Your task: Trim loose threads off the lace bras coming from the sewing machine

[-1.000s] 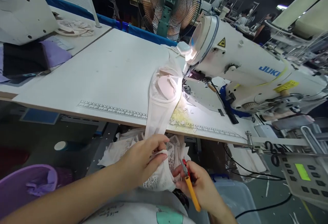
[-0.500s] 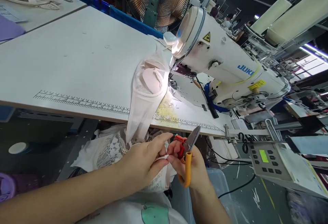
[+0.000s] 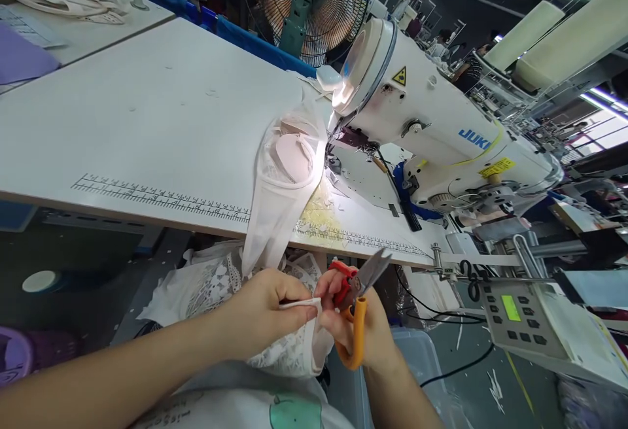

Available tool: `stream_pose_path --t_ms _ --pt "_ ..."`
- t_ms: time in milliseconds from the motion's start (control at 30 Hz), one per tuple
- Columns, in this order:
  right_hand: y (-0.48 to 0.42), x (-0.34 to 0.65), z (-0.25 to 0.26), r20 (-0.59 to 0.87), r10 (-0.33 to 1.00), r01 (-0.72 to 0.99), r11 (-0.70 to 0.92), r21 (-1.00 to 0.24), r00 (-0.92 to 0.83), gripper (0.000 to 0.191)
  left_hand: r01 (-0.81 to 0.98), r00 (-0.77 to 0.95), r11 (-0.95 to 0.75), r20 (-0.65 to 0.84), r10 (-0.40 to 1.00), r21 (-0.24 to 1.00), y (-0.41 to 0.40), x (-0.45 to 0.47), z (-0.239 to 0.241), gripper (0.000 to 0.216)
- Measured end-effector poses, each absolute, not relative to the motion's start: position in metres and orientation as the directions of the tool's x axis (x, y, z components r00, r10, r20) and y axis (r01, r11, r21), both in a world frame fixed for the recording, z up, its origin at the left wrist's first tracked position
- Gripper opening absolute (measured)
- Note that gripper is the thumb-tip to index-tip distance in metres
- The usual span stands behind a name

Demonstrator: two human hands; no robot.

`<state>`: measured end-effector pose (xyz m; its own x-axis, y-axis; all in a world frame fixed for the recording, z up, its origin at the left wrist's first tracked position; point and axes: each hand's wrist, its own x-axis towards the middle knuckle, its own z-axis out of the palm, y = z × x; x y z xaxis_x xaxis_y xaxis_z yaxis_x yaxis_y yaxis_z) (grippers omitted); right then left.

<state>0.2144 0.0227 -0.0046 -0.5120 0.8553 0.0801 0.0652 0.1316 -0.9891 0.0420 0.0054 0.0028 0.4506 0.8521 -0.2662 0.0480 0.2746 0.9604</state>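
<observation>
My left hand is closed, pinching the narrow white edge of a lace bra between thumb and fingers. The rest of the bra hangs below over my lap, partly hidden by the hand. My right hand grips scissors with an orange and a red handle loop; the blades point up and away, slightly parted. Its thumb and fingertips are close to the pinched edge; whether they touch it I cannot tell. Another pale bra with pinkish cups lies on the table by the needle area, its wing hanging over the front edge.
The white sewing machine stands on the table, which has a printed ruler along its front. Yellowish scraps lie beside the bra. White lace pieces hang below the edge. A control box is at right, a fan behind.
The bra edge has come up into clearer view, its strip stretched between my hands. My left fingers have curled in tighter. The scissor blades have parted slightly.
</observation>
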Motion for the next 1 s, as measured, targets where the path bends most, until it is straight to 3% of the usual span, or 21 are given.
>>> stream_pose_path --t_ms 100,267,700,1000 --pt "0.024 0.224 -0.004 -0.015 0.746 0.172 0.134 -0.976 -0.666 0.055 0.039 0.481 0.385 -0.355 0.801 0.922 0.009 0.036 -0.002 0.037" --pt "0.019 0.235 -0.018 -0.123 0.575 0.336 0.279 -0.9 -0.809 0.064 0.022 0.496 0.41 -0.366 0.788 0.912 0.017 0.025 -0.012 0.033" --pt "0.012 0.228 -0.017 -0.225 0.612 0.527 0.373 -0.763 -0.758 0.067 -0.033 0.428 0.52 -0.458 0.779 0.853 0.019 0.025 -0.005 0.028" --pt "0.009 0.23 -0.018 -0.243 0.645 0.545 0.32 -0.775 -0.725 0.065 -0.074 0.439 0.548 -0.466 0.768 0.833 0.02 0.024 -0.004 0.027"
